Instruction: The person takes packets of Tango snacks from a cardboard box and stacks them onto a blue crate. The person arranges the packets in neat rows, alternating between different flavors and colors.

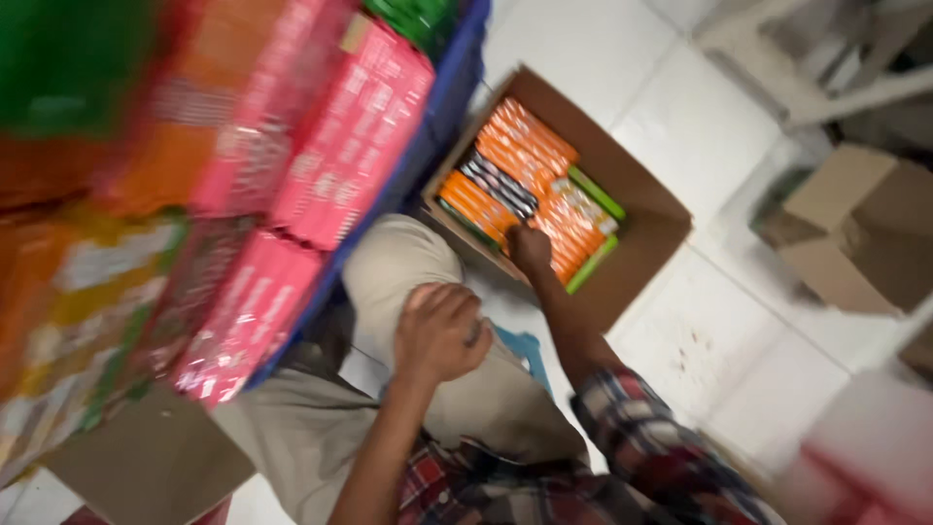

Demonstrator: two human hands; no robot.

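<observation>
My left hand (439, 331) rests curled on my bent knee, in beige trousers, and holds nothing that I can see. My right hand (530, 248) reaches down into an open cardboard box (641, 209) on the floor and touches the orange packets (515, 146) packed inside. Dark packets (498, 185) and green packets (595, 194) lie among the orange ones. Whether the right hand grips a packet is hidden by blur.
Blue shelves (442, 107) at the left carry pink packs (350, 136), orange packs and green packs. A second cardboard box (860, 228) stands at the right on the white tiled floor (719, 331). A flat cardboard piece (146, 467) lies at lower left.
</observation>
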